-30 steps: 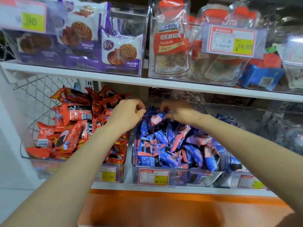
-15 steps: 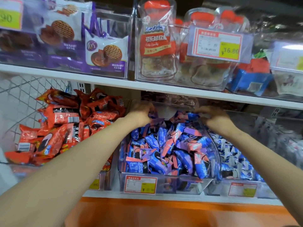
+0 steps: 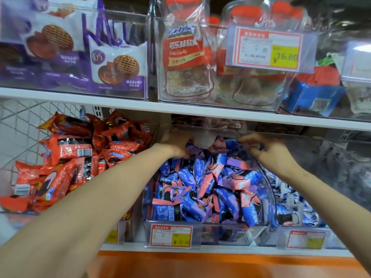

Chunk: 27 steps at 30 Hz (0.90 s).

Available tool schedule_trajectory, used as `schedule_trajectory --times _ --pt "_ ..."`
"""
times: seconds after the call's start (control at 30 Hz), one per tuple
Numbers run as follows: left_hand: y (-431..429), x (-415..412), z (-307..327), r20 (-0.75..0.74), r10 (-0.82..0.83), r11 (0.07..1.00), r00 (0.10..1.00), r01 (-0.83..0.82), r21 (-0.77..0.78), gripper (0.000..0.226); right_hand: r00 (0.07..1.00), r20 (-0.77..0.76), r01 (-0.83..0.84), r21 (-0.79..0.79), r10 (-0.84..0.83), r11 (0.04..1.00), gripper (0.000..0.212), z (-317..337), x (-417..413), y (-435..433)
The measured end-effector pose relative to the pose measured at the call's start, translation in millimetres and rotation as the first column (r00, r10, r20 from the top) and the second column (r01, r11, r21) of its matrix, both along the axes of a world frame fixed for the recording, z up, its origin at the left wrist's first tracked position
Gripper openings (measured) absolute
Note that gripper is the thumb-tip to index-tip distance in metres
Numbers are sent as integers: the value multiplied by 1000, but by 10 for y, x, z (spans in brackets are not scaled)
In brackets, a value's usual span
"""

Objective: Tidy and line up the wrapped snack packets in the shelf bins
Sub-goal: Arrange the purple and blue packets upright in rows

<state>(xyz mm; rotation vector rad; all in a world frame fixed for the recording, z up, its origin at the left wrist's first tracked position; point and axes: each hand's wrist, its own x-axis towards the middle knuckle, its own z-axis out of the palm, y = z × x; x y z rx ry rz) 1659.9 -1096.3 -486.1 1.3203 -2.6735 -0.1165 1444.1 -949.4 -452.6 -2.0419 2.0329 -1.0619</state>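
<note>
A clear middle bin (image 3: 220,235) on the lower shelf holds a loose heap of blue, pink and purple snack packets (image 3: 208,185). My left hand (image 3: 176,145) reaches to the back left of this bin, and its fingers curl down round purple packets there. At the back right of the heap, beside the bin's curved right wall, is my right hand (image 3: 269,153). Its fingers stretch left and touch the top packets. Both forearms cross the front of the shelf. The fingertips of my left hand are hidden in the heap.
Left of the bin, a wire basket (image 3: 26,125) is piled with orange-red packets (image 3: 76,157). To the right is a bin of blue-and-white packets (image 3: 297,205). The upper shelf board (image 3: 200,111) hangs low over my hands, carrying waffle bags (image 3: 118,67) and cola-candy bags (image 3: 184,57).
Both hands moved from the middle of the blue heap to its back, my left hand to the back left and my right hand to the back right. The view shifted closer.
</note>
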Motion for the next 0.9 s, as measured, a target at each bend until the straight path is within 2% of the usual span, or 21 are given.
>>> schedule_trajectory --times 0.13,0.23,0.4,0.5,0.67,0.77,0.9 --pt "144 160 172 -194 17 999 981 -24 -37 48 999 53 3 -47 0 999 28 30 -9 30" --pt "337 257 317 -322 53 998 945 -61 -16 51 994 106 -12 -72 20 997 32 48 -13 39" --pt "707 64 442 -535 -156 984 830 178 -9 56 981 191 -23 -82 38 996 35 86 -18 61" --pt "887 -162 407 -529 -216 972 821 233 -35 56 967 251 -33 -84 53 996 33 105 -26 114" --pt "1110 -480 318 -540 -136 982 831 185 37 70 932 343 -99 -79 121 992 34 139 -27 242" --pt "1114 -518 270 -531 -94 990 842 137 42 57 909 385 -151 -55 160 987 23 148 -72 293" --pt "1090 -430 271 -493 -156 975 856 212 59 52 946 256 -209 20 197 978 22 123 -151 326"
